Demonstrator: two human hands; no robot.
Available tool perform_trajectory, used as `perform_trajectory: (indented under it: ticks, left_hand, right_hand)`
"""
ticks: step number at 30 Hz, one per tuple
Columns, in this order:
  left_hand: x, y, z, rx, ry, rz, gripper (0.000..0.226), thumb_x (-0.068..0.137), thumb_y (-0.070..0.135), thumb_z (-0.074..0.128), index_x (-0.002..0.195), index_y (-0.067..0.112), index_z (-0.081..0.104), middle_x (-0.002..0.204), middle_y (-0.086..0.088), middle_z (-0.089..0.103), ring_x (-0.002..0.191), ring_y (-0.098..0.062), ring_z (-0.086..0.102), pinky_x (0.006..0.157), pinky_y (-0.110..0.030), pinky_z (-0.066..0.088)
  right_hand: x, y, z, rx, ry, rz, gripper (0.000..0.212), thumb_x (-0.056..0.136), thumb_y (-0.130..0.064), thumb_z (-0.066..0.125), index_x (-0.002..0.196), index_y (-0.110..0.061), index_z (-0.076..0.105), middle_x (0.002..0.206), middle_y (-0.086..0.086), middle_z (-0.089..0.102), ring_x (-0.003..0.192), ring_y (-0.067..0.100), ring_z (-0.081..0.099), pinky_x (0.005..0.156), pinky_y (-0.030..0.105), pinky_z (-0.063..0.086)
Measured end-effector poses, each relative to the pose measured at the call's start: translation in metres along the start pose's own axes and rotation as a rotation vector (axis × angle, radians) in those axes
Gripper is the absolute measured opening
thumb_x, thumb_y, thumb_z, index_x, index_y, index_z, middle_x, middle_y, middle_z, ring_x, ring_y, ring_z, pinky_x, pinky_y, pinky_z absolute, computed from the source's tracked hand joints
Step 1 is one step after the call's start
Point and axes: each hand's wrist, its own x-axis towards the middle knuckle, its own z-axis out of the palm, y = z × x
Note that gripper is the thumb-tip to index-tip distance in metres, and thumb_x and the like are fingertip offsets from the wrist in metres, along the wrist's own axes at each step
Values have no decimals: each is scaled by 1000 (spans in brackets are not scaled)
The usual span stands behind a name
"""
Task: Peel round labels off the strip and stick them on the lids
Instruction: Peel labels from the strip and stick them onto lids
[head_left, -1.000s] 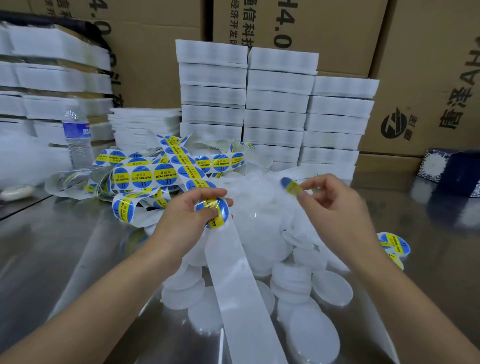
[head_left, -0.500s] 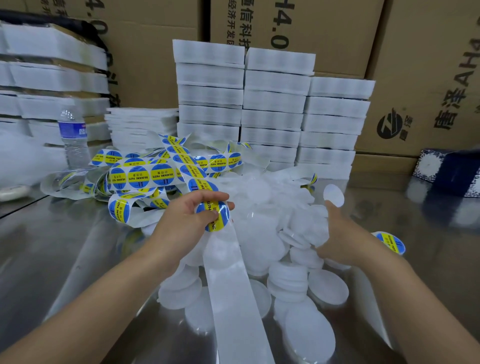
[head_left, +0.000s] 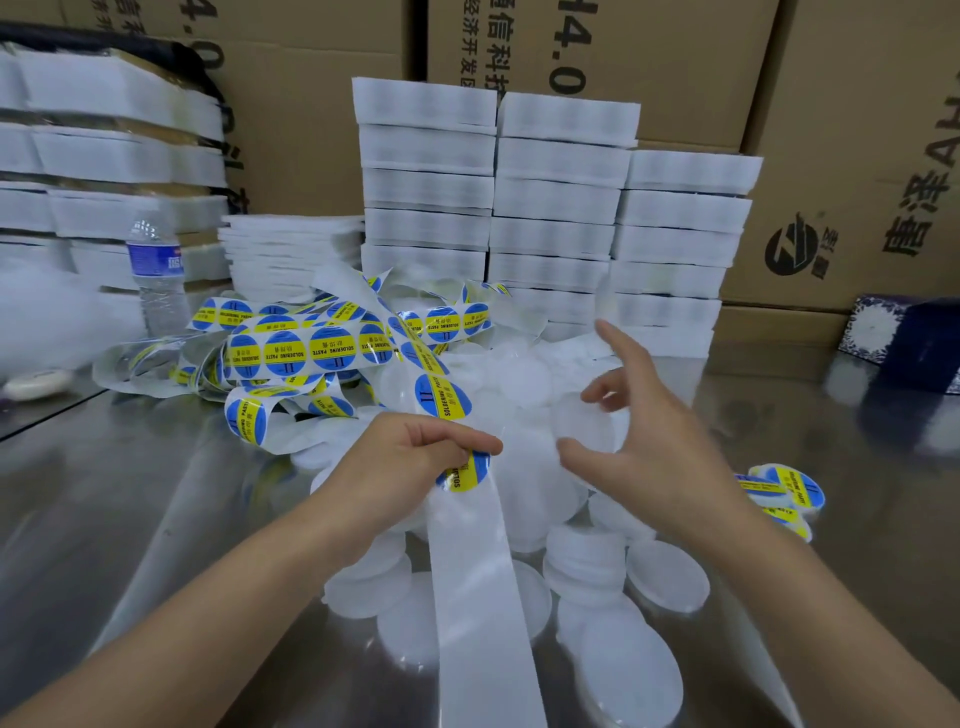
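My left hand (head_left: 400, 467) grips the label strip (head_left: 311, 348) at a blue and yellow round label (head_left: 465, 473). The bare white backing (head_left: 478, 597) hangs from it toward me. My right hand (head_left: 654, 452) is raised over the pile of translucent white lids (head_left: 519, 384). It pinches one plain lid (head_left: 584, 423) between thumb and a curled finger, with the index finger straight up. Two labelled lids (head_left: 784, 491) lie on the table just right of that wrist. More of the strip is tangled at the left of the pile.
The shiny metal table (head_left: 130, 493) carries loose lids near me. Stacks of white foam trays (head_left: 561, 208) stand behind the pile, with cardboard boxes (head_left: 841, 156) behind them. A water bottle (head_left: 156, 270) is at the left and a blue patterned box (head_left: 904, 343) at the right.
A second ago my right hand pinched a peeled label. It then dipped into the lid pile and has come up holding a plain lid. My left hand kept its grip on the strip.
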Motion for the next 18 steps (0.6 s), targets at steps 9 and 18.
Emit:
perform_trajectory:
  ticks: [9, 18]
  left_hand:
    - [-3, -1, 0, 61, -69, -57, 16, 69, 47, 69, 71, 34, 77, 77, 5, 75, 67, 2, 63, 64, -8, 45]
    - [2, -1, -2, -44, -17, 3, 43, 81, -4, 55, 90, 32, 77, 93, 12, 75, 87, -12, 66, 82, -29, 52]
  right_hand:
    - [-19, -18, 32, -61, -2, -320, 86, 72, -33, 72, 138, -43, 18, 97, -18, 52, 92, 3, 44, 84, 19, 29]
    - [-17, -21, 33, 378, -96, -7, 77, 73, -31, 68, 132, -52, 22, 87, -17, 64, 94, -1, 57, 82, 8, 38]
